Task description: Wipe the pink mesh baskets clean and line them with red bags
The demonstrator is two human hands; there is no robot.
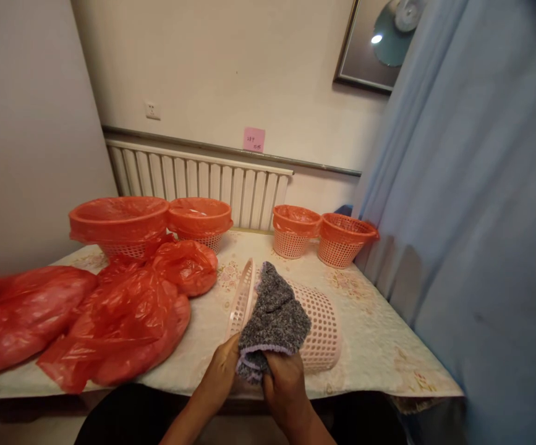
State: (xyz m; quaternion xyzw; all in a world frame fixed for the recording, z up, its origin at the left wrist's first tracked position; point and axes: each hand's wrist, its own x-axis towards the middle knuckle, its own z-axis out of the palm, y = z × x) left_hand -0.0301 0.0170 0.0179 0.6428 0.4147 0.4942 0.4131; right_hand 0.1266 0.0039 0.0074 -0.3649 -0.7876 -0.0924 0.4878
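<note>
Where the grey knit (pixel 274 312) is gripped, lower centre of the frame: left hand (pixel 224 366) is closed on its left edge, right hand (pixel 287 380) on its lilac-trimmed opening; some fingertips are hidden by the fabric.
Lilac edge (pixel 274 349): best spread evenly between both hands, so that it neither rolls under nor bunches.
Upper tip, centre: rises in folds; small pushes with the thumbs should ease those creases better than a hard tug.
Pink basket (pixel 321 324): lies on its side just behind the knit, rim toward the left; it could roll if knocked, so low forearms seem wise.
Red bags (pixel 142 327): lie on the flowered surface (pixel 379 337), left of the frame; the left elbow needs room from them.
Lined baskets (pixel 297 241): four stand beyond, two left of centre near the radiator (pixel 203 179), two right of centre.
</note>
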